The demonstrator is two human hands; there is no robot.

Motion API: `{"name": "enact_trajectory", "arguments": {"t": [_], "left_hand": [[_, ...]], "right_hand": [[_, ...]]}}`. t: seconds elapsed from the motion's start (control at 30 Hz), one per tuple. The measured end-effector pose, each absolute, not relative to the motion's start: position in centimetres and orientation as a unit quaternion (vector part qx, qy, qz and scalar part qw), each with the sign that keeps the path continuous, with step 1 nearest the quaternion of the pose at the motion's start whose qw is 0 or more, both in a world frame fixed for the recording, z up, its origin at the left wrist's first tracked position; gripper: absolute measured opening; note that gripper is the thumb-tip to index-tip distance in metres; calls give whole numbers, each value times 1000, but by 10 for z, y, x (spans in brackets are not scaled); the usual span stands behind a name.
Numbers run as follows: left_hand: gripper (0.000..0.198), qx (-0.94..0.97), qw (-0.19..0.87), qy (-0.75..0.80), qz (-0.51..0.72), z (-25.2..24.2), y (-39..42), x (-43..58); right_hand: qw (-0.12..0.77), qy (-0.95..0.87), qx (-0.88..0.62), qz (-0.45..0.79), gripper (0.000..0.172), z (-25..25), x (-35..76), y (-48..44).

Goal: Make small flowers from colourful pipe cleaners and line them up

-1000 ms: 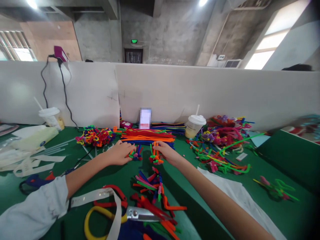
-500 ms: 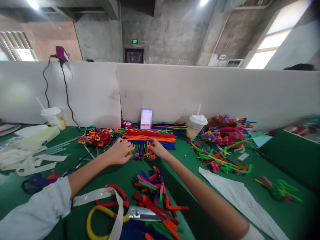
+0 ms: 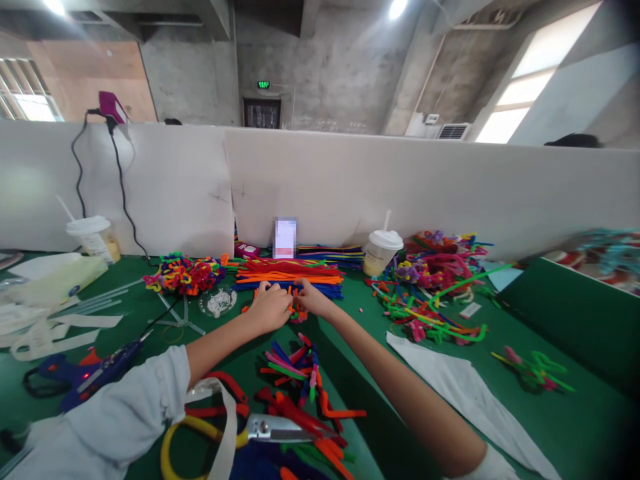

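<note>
Long red, orange and blue fuzzy stems (image 3: 290,272) lie in a bundle across the green table, below a propped-up phone (image 3: 285,238). At the bundle's near edge my left hand (image 3: 273,307) has its fingers bent down over small orange and red pieces, which it mostly hides. My right hand (image 3: 309,298) is just right of it, fingers curled at the same pieces (image 3: 299,313). What either hand grips is too small to make out. Nearer to me lie short cut stems (image 3: 293,363) and yellow-handled scissors (image 3: 280,429).
Left are a glue gun (image 3: 87,373), a dish of white bits (image 3: 219,302), a cup (image 3: 93,237) and a colourful stem pile (image 3: 187,273). Right are another cup (image 3: 381,252), tangled stems (image 3: 440,287), white cloth (image 3: 465,393) and a green box (image 3: 575,327).
My left hand has moved right, close to my right hand, and now covers most of the small upright pieces. The dish and glue gun show more fully. The view has shifted slightly.
</note>
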State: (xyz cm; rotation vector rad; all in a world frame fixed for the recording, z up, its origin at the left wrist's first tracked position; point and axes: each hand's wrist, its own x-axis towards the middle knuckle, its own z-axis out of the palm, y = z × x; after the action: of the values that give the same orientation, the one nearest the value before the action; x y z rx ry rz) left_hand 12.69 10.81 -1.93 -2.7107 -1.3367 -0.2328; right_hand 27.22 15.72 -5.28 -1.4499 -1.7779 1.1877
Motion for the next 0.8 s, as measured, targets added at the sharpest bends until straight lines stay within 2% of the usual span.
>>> {"name": "enact_trajectory", "arguments": {"t": [0.27,0.47,0.67,0.8], "left_hand": [[12,-899,58,-426,-88,-21,106,116],[19,-900,85,-404,-143,-4,92,117],[17,-939,-34,-327,-97,13,58,112],[20,-958,-58,-274,-63,11,47,105]], "right_hand": [[298,-671,-555,391,39,-53,292,160],[281,-719,-569,282,28,-50,293,156],[260,-730,-576,259,20,-46,302,152],[270,-753,-551,238,21,-37,305,136]]}}
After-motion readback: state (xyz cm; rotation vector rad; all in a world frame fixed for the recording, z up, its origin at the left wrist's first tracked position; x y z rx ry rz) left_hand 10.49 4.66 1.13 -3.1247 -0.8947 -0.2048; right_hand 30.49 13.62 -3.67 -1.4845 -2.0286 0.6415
